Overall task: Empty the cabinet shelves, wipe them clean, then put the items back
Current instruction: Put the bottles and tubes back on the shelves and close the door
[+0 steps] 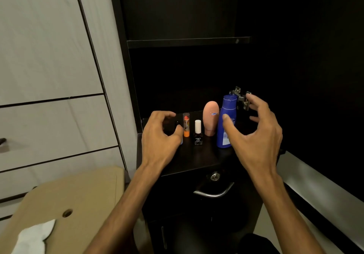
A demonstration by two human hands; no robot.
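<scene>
On the dark lower shelf (197, 161) stand an orange lip-balm stick (186, 124), a small dark nail-polish bottle with a white cap (197, 133), a pink tube (210, 117) and a tall blue bottle (226, 121). My left hand (159, 137) curls at the shelf's left end around a small dark object (177, 123); the dimness hides whether it grips it. My right hand (258, 131) hovers just right of the blue bottle, fingers spread. Its thumb lies in front of the bottle and it holds nothing. The upper shelf (187, 42) looks bare.
A metal door hinge (241, 97) sits behind my right fingers. Below the shelf is a drawer with a lock (214, 176) and a metal handle (213, 193). A cardboard sheet (74, 200) with a white cloth (33, 238) lies at lower left, beside pale cabinet doors (49, 56).
</scene>
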